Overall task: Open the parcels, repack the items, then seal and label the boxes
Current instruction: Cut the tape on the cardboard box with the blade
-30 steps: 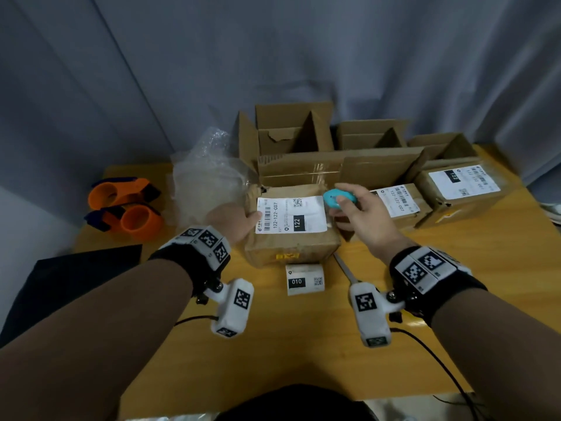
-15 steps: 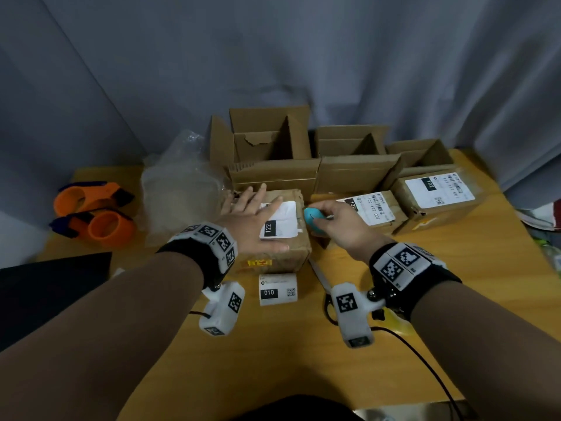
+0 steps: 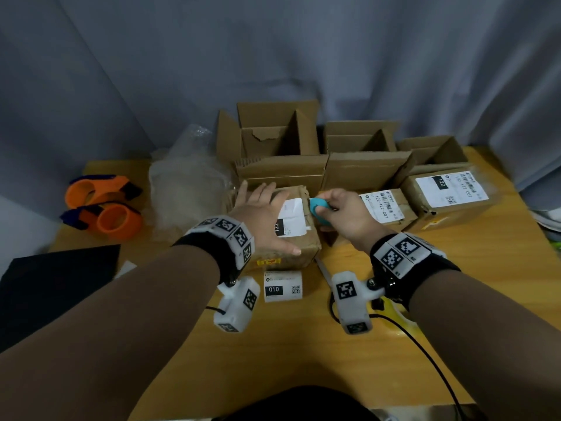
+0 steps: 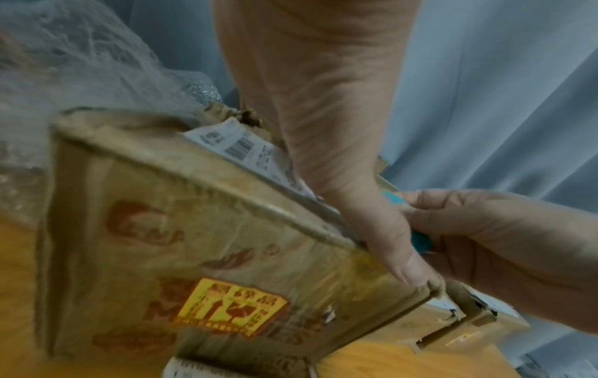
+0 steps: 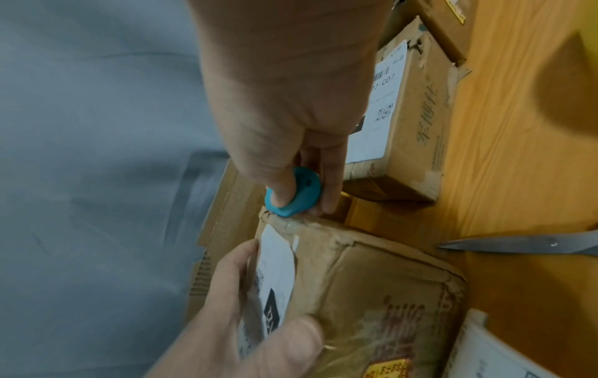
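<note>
A taped brown parcel [image 3: 299, 249] with a white label marked 122 lies mid-table. My left hand [image 3: 262, 212] lies flat on its top, fingers spread straight, thumb along the near right edge. My right hand [image 3: 341, 212] pinches a small teal box cutter [image 3: 318, 208] whose tip meets the parcel's far right corner. In the right wrist view the cutter [image 5: 292, 193] touches the taped corner of that parcel [image 5: 372, 281]. The left wrist view shows the parcel's side [image 4: 194, 243] with a yellow sticker.
Two more labelled parcels [image 3: 384, 209] [image 3: 449, 197] sit to the right, with open empty boxes [image 3: 273, 138] behind. Bubble wrap [image 3: 188, 186] and orange tape dispensers [image 3: 103, 208] lie at the left. A roll of labels [image 3: 282, 287] and scissors [image 5: 517, 245] lie near the parcel.
My left hand moved from the parcel's left side onto its top and spread flat. The parcel turned a quarter. My right hand brought the cutter down to the parcel's far right corner.
</note>
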`<action>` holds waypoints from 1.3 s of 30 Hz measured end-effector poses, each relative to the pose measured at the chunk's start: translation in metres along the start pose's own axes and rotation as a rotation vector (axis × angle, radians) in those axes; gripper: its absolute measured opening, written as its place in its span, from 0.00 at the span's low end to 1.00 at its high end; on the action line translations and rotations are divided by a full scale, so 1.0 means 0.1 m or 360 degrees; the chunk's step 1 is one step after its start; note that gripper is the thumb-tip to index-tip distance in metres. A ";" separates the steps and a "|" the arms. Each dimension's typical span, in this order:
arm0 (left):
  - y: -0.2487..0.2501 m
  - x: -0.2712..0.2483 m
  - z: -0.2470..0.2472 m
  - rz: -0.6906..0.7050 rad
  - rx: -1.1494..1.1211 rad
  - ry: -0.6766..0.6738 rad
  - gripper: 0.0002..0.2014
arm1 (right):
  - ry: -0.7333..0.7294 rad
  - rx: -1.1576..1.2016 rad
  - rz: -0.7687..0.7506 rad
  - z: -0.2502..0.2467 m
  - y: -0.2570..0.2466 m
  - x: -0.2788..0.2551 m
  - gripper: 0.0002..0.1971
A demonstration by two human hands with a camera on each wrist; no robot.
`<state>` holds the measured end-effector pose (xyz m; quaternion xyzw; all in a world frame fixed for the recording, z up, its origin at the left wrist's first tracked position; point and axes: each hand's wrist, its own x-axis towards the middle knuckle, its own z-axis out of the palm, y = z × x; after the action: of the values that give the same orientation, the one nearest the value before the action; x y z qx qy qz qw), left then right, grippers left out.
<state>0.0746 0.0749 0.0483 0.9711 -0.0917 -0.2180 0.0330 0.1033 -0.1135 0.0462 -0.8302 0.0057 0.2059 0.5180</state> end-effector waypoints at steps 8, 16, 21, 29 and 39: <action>-0.01 -0.05 0.10 -0.0011 -0.0293 0.0150 0.63 | 0.0045 -0.0132 0.0050 -0.03 -0.05 0.00 0.11; -0.05 -0.08 -0.07 0.0061 -0.0167 -0.0100 0.64 | 0.0004 -0.0265 0.0039 -0.03 -0.08 0.01 0.12; -0.05 -0.04 0.00 0.0061 -0.0138 -0.0020 0.63 | -0.0119 -0.0309 0.0009 -0.04 -0.04 0.01 0.11; -0.08 -0.04 0.04 0.0086 -0.0167 0.0075 0.63 | -0.0241 -0.0398 -0.0006 -0.11 -0.03 -0.04 0.14; -0.03 0.00 0.02 -0.0021 -0.0165 0.0097 0.63 | -0.0057 -0.0414 0.0002 0.05 0.01 0.00 0.09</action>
<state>0.0739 0.0783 0.0464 0.9748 -0.0729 -0.1931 0.0848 0.1019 -0.1093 0.0435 -0.8866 -0.0298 0.2200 0.4057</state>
